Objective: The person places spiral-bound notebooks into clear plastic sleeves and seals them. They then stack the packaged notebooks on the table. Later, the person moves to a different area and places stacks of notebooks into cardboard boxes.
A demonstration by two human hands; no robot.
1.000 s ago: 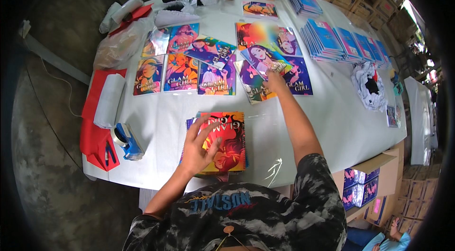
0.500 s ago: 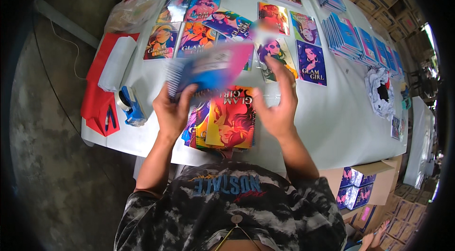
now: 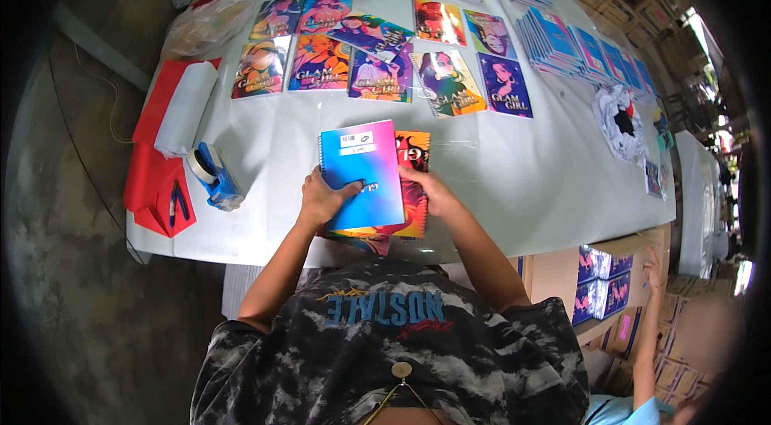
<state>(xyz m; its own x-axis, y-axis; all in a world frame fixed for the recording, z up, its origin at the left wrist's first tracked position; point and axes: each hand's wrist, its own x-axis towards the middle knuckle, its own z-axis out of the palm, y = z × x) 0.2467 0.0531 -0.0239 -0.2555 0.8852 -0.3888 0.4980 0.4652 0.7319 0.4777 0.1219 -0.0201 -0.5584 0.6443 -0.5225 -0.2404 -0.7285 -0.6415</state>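
A spiral notebook with a blue-and-pink back cover point(image 3: 365, 172) lies face down over a red-orange notebook point(image 3: 415, 154) at the table's near side. My left hand point(image 3: 325, 196) grips the blue-and-pink notebook by its spiral edge, thumb flat on the cover. At the right side, my right hand point(image 3: 434, 191) is closed on the edge of the red-orange notebook, its thumb near the upper notebook's edge; the other fingers are partly hidden. More notebooks show beneath these two at the bottom. Beyond them, several colourful notebooks point(image 3: 321, 62) lie face up, one tilted across others.
A blue tape dispenser point(image 3: 215, 176) and pens point(image 3: 177, 204) on red paper are at the left. Stacks of blue notebooks point(image 3: 554, 40) stand at the far right, near crumpled paper point(image 3: 614, 124). Beside the table's right front, a carton point(image 3: 638, 296) holds notebooks; another person's arm point(image 3: 646, 329) reaches there.
The blue-and-pink notebook has come down from the air onto the red-orange one. My right hand, open before, has closed at the notebooks' right edge. Another person's arm has risen by the carton.
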